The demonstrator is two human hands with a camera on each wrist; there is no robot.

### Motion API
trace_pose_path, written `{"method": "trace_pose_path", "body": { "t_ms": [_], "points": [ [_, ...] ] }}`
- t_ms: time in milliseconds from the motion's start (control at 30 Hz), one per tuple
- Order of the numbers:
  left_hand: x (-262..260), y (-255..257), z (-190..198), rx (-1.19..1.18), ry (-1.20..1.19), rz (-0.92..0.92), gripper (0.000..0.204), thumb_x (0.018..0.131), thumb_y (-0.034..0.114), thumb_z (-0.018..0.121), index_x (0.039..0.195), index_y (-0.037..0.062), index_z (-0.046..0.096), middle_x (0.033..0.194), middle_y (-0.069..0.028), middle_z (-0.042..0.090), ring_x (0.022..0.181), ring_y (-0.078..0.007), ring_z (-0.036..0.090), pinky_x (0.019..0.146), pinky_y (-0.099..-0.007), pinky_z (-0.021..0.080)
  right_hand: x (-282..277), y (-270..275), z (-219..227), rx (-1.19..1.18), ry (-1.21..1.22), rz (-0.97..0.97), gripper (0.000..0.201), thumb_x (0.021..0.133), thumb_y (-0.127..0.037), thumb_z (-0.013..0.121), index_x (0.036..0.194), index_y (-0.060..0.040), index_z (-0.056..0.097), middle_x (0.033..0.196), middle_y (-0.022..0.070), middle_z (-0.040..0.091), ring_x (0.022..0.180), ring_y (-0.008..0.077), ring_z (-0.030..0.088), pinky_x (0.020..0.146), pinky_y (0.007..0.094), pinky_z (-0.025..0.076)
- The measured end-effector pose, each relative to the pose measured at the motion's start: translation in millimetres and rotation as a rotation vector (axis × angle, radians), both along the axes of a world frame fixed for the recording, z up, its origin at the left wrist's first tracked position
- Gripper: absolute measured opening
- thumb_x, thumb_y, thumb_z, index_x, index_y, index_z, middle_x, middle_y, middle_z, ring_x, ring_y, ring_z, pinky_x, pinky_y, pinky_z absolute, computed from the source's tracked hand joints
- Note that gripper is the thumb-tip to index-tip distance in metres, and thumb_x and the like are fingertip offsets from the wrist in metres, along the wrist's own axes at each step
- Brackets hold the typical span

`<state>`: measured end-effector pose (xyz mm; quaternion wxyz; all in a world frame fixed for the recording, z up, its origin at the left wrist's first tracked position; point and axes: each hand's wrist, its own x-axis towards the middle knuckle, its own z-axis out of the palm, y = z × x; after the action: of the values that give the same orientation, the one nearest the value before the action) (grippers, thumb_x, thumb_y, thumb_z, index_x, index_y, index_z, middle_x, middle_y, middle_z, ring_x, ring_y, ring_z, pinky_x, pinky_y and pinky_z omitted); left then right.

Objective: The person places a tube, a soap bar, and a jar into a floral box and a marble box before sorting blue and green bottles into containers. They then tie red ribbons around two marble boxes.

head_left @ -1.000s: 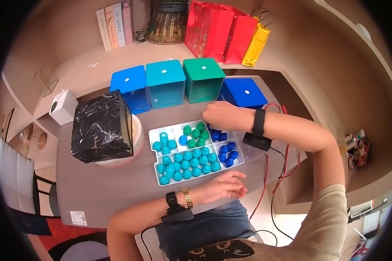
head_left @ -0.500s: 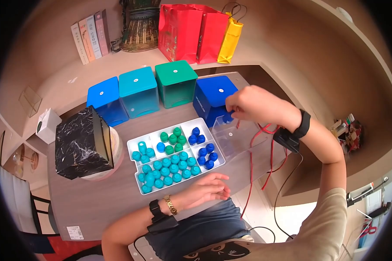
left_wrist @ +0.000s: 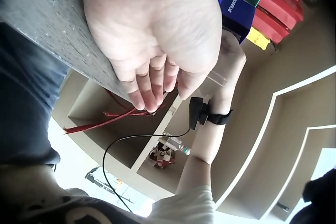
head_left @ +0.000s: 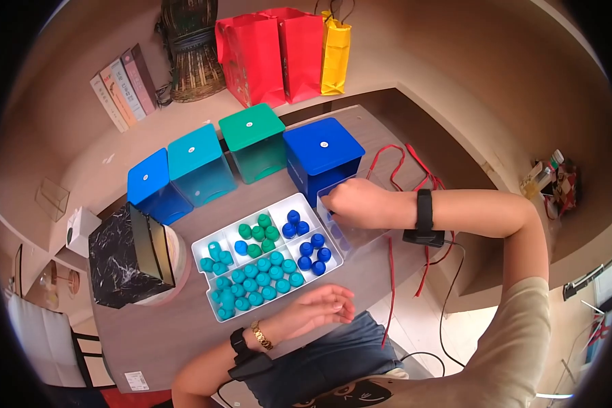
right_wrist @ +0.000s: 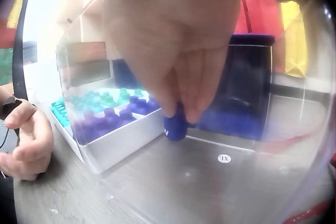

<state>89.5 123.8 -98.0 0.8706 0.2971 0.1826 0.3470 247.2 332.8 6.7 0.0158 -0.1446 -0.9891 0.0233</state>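
Basically the dark-blue cap (right_wrist: 175,125) looks a light, rigid, smooth plastic piece best pinched by its sides, which the right hand (head_left: 352,202) does now, fingertips pointing down into the clear drawer (right_wrist: 220,166) with the cap just above its floor; the left hand (head_left: 321,308) rests loosely curled, holding nothing.

- We wore a beige short-sleeved top (head_left: 517,340) and dark blue trousers (head_left: 319,353).
- Our left wrist carried a gold link bracelet (head_left: 258,335) beside a black strap-on camera (head_left: 247,360).
- Our right wrist bore a black band with a cabled camera (head_left: 423,224).
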Motion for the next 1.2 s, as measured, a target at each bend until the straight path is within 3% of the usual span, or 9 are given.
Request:
{"method": "trace_pose_path", "body": {
  "t_ms": [100,267,333,533,667,767,867,1067,1200],
  "points": [
    [-0.4,-0.4,1.2,-0.015,0.015,-0.003,0.037,0.106,0.018,0.054,0.139,0.0006,0.048,0.124,-0.0112,0.059,0.12,-0.0201,0.059,0.109,-0.0407,0.047,0.7,-0.9,-5.6,-0.025,0.025,-0.012,0.018,0.077,-0.008,0.072,0.089,0.0049,0.065,0.077,0.0224,0.068,0.074,0.0391,0.07,0.067,0.0459,0.058],
    [0.0,-2.0,1.2,-0.014,-0.01,0.036,0.046,0.106,0.013,0.052,0.147,0.0018,0.036,0.125,-0.0152,0.059,0.121,-0.0243,0.059,0.108,-0.0433,0.047,2.7,-1.9,-5.1,-0.113,0.023,-0.068,0.019,0.078,-0.009,0.072,0.091,0.0028,0.066,0.078,0.0222,0.068,0.075,0.0388,0.07,0.067,0.0458,0.057],
    [1.5,-3.4,2.9,-0.02,-0.03,0.069,0.05,0.106,0.01,0.051,0.151,0.0027,0.031,0.125,-0.0168,0.059,0.121,-0.026,0.059,0.107,-0.0448,0.047,5.7,-3.7,11.1,-0.108,-0.01,-0.066,0.018,0.079,-0.01,0.073,0.092,0.0006,0.067,0.079,0.021,0.068,0.076,0.0384,0.069,0.067,0.0456,0.056],
    [1.7,-3.4,4.4,-0.031,-0.068,0.078,0.057,0.105,0.009,0.052,0.155,0.0051,0.025,0.124,-0.0166,0.059,0.119,-0.0264,0.059,0.107,-0.0447,0.047,-13.3,-19.2,82.2,0.093,0.257,-0.02,0.009,0.079,-0.01,0.07,0.084,-0.0025,0.067,0.077,0.0164,0.068,0.077,0.0357,0.069,0.065,0.0435,0.055],
    [1.4,-1.4,-1.5,-0.018,-0.069,0.05,0.053,0.105,0.01,0.052,0.153,0.0045,0.03,0.124,-0.0159,0.059,0.119,-0.0257,0.06,0.107,-0.043,0.047,-50.8,-10.6,61.2,0.22,0.113,0.343,0.011,0.074,-0.005,0.069,0.085,-0.0027,0.07,0.079,0.0151,0.071,0.079,0.0336,0.071,0.066,0.0427,0.057],
    [1.5,-1.5,-3.2,0.003,-0.051,0.043,0.05,0.106,0.011,0.053,0.151,0.004,0.034,0.124,-0.015,0.06,0.119,-0.0251,0.06,0.107,-0.0422,0.048,-76.4,-7.6,34.1,0.276,-0.202,0.323,0.012,0.073,-0.006,0.072,0.082,-0.0015,0.066,0.068,0.0129,0.068,0.071,0.0357,0.069,0.073,0.0429,0.055],
    [1.6,-1.0,-4.2,0.018,-0.033,0.034,0.048,0.106,0.011,0.053,0.15,0.0033,0.036,0.124,-0.0142,0.06,0.119,-0.025,0.06,0.106,-0.0418,0.049,-90.2,-2.7,13.6,0.289,-0.272,0.334,0.013,0.07,-0.005,0.072,0.083,-0.002,0.068,0.066,0.0146,0.068,0.072,0.0354,0.071,0.071,0.0428,0.056],
    [3.3,0.1,-7.6,0.006,-0.046,0.021,0.046,0.105,0.012,0.054,0.148,0.0025,0.039,0.123,-0.0135,0.06,0.118,-0.0246,0.061,0.107,-0.0413,0.049,-94.8,2.4,14.7,0.3,-0.255,0.297,0.013,0.071,-0.003,0.071,0.084,-0.0025,0.07,0.072,0.0154,0.07,0.074,0.0341,0.073,0.062,0.0424,0.058],
    [4.9,-0.2,-7.6,0.019,-0.037,0.023,0.042,0.106,0.014,0.054,0.144,0.0028,0.042,0.119,-0.0132,0.06,0.114,-0.021,0.061,0.104,-0.0397,0.051,-89.0,6.4,28.4,0.276,-0.173,0.247,0.01,0.074,-0.003,0.07,0.084,-0.0035,0.07,0.077,0.0147,0.07,0.079,0.0328,0.072,0.068,0.0422,0.057]
  ]
}}
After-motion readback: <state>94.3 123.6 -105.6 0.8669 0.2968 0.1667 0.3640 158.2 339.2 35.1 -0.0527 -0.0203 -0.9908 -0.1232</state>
